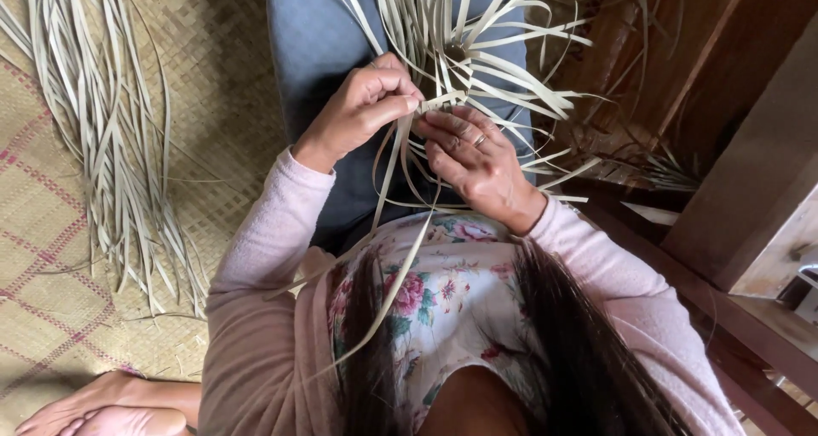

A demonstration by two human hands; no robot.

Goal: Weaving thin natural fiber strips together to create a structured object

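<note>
The scene was lit by soft, even daylight, with no hard glare anywhere. The light seemed to come from the left side of the frame, because the woven mat [77, 257] in the left half was bright and pale, while the wooden furniture [733, 189] at the right edge stayed dark and brown. Shadows were weak and had soft borders; a dim zone lay in the lower left corner and under the dark hair [588, 359] at the bottom. The centre of the frame was sharp, and the thin pale strips [477, 52] showed clear edges. The hair nearest the camera looked a little soft. Straight lines at the right bent slightly, as with a wide lens.
</note>
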